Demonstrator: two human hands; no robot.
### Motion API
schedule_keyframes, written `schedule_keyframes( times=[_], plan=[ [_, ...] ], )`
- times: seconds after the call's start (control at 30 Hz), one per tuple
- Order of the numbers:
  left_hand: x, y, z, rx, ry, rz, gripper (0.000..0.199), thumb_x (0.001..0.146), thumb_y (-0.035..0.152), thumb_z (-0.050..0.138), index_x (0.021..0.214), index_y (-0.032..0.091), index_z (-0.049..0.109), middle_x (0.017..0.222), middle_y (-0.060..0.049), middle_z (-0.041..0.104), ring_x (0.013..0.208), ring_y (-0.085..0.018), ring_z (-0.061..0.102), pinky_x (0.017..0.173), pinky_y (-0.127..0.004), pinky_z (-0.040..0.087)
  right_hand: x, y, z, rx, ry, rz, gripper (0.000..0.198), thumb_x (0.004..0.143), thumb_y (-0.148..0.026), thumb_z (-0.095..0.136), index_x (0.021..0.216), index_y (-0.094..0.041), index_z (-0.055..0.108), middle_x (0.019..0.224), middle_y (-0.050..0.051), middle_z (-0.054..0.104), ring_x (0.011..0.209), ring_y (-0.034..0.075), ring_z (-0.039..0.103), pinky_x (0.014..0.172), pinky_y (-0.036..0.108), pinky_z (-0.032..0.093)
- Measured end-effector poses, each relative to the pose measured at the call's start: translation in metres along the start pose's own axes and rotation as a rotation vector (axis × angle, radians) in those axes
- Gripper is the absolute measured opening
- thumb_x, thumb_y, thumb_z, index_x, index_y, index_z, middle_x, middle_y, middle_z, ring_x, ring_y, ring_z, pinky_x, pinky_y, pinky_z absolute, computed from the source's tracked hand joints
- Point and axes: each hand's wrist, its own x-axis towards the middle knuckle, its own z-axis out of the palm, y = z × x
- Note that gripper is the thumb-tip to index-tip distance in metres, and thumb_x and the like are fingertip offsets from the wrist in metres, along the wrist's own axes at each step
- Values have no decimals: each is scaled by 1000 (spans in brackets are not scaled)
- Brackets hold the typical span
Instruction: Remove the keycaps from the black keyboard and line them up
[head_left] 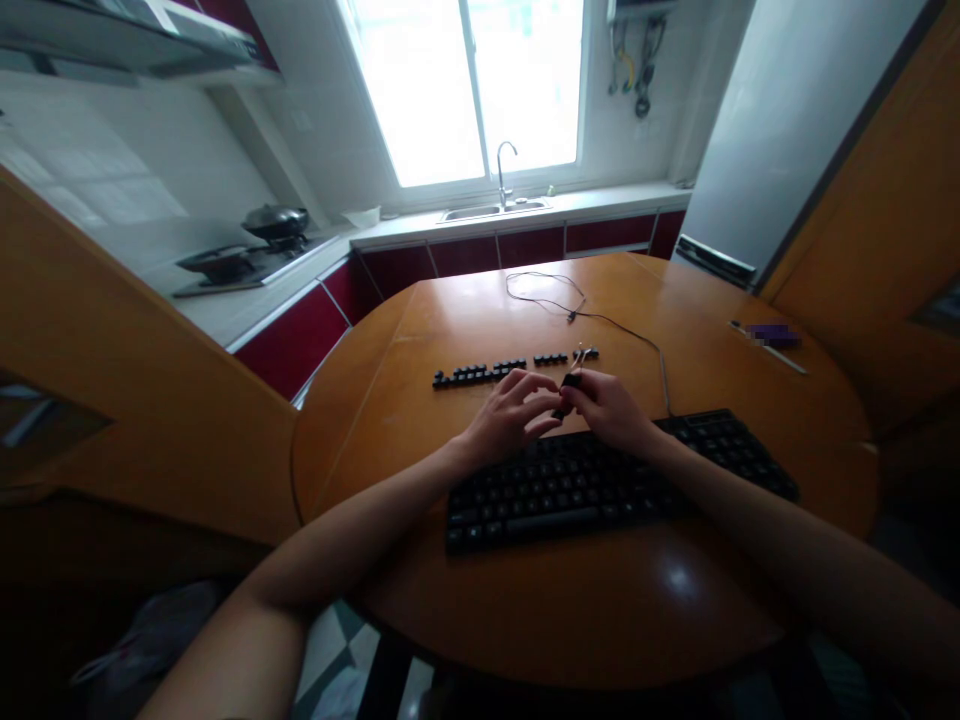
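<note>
My right hand [611, 405] pinches a keycap puller [572, 381], a small tool with a dark grip and thin wire prongs pointing up and away. Close beside it, my left hand [517, 412] has bent fingers around a small black piece [559, 412], which looks like a keycap; its exact shape is partly hidden. Both hands are over the back edge of a black keyboard [562, 490]. Loose black keycaps [480, 373] lie in rows on the table behind my hands, with a few more keycaps [551, 358] to the right.
The keyboard's cable [664, 370] runs back and loops on the round wooden table [382, 430]. A purple item [774, 335] and a thin white stick [784, 360] lie at the right. A sink, a stove with pans, and a fridge [802, 120] stand beyond.
</note>
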Motion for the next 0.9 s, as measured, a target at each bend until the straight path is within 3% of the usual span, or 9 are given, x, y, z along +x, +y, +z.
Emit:
schedule_keyframes(
  times=[0.23,0.43,0.63,0.8,0.9],
  plan=[
    [0,0,0,112,-68,-2,25,93,28,66,118,31,66,130,-4,56,115,-23,47,101,-42,48,1,2,2,101,68,99,22,92,-35,59,80,-17,63,69,5,70,64,18,66,61,30,50],
    [-2,1,5,-118,-33,-73,15,88,34,72,102,27,72,124,-6,58,112,-23,49,99,-42,48,-2,3,5,31,0,117,20,93,-34,58,81,-19,59,75,6,73,67,19,69,62,30,51],
    [3,-3,1,-309,97,-242,15,89,35,72,82,22,73,113,-7,61,105,-22,55,95,-42,48,-2,4,6,86,-61,195,19,95,-34,56,82,-20,55,74,8,75,65,20,72,59,29,51],
    [2,-5,-4,-196,7,-146,25,80,42,80,100,28,75,120,-7,60,113,-25,51,100,-44,46,-1,5,7,145,40,206,18,94,-34,56,84,-19,55,73,7,75,63,19,72,58,28,51],
    [1,-2,-2,-104,-38,-91,19,85,38,75,101,30,75,121,-6,60,115,-24,49,102,-44,44,-1,6,9,150,49,187,18,94,-34,56,84,-19,56,71,7,74,63,19,71,58,28,51]
  ],
)
